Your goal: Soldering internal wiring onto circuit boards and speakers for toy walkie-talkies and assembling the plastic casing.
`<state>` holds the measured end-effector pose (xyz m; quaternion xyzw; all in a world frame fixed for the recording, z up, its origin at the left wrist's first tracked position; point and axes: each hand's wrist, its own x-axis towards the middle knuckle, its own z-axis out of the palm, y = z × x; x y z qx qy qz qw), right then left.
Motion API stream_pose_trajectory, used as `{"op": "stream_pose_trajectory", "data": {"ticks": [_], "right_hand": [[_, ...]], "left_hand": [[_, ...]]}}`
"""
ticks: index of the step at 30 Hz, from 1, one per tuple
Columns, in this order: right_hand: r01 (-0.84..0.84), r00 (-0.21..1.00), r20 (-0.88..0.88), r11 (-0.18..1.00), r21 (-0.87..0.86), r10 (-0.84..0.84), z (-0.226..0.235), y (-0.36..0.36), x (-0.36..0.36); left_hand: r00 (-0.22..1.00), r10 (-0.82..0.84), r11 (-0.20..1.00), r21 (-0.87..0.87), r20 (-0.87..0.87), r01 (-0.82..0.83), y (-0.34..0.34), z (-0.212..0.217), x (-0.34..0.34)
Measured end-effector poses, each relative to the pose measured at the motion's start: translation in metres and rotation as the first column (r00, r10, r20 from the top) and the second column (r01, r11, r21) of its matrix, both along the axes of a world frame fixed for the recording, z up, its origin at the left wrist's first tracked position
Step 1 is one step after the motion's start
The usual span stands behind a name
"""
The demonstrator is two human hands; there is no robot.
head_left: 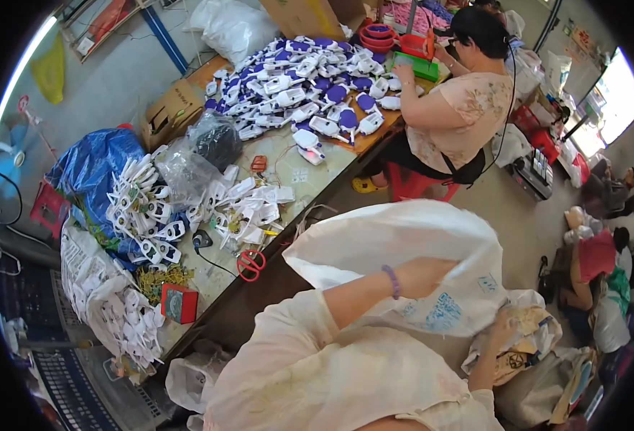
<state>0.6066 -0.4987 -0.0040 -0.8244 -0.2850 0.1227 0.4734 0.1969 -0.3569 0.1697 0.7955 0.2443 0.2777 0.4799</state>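
A large white woven sack (396,230) with blue print on its side is spread in front of my body, its mouth gaping. My left hand (432,276), with a purple bead bracelet at the wrist, reaches across the mouth and is closed on a fold of the sack; its fingertips are partly hidden. My right hand (501,329) is closed at the sack's lower right edge, slightly blurred. Left of the sack, red-handled scissors (251,266) lie at the table edge. The inside of the sack shows no contents from here.
The long table (317,172) carries a big heap of white and purple plastic parts (295,79), more white parts (245,208), and a red box (179,303). A co-worker (468,108) sits at its far end on a red stool (417,185). Filled sacks (547,381) stand lower right.
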Motion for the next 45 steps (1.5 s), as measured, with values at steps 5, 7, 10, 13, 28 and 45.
{"op": "stream_pose_trajectory", "data": {"ticks": [5, 7, 10, 13, 28, 45], "right_hand": [[-0.693, 0.644, 0.397, 0.719, -0.06, 0.654, 0.181, 0.079, -0.212], [-0.729, 0.234, 0.645, 0.57, -0.379, 0.728, 0.222, 0.101, -0.245], [-0.662, 0.021, 0.453, 0.352, -0.662, 0.891, 0.193, 0.151, -0.281], [-0.529, 0.344, 0.283, 0.434, -0.73, 0.895, 0.077, 0.203, -0.24], [-0.76, 0.607, -0.534, 0.626, -0.174, 0.589, 0.003, 0.149, -0.263], [-0.672, 0.648, 0.22, 0.683, -0.286, 0.729, -0.099, 0.302, -0.262]], "left_hand": [[0.889, -0.249, 0.936, 0.139, -0.384, 0.322, -0.026, -0.064, 0.045], [0.889, -0.2, 0.89, 0.304, -0.413, 0.341, -0.04, -0.11, 0.052], [0.816, -0.218, 0.863, 0.285, -0.535, 0.418, -0.054, -0.121, 0.024], [0.872, -0.155, 0.773, 0.493, -0.464, 0.4, -0.062, -0.157, 0.023], [0.295, 0.604, 0.557, 0.127, -0.74, -0.821, 0.053, -0.224, -0.162], [0.293, 0.937, 0.266, -0.157, -0.188, -0.951, 0.106, -0.223, -0.151]]}}
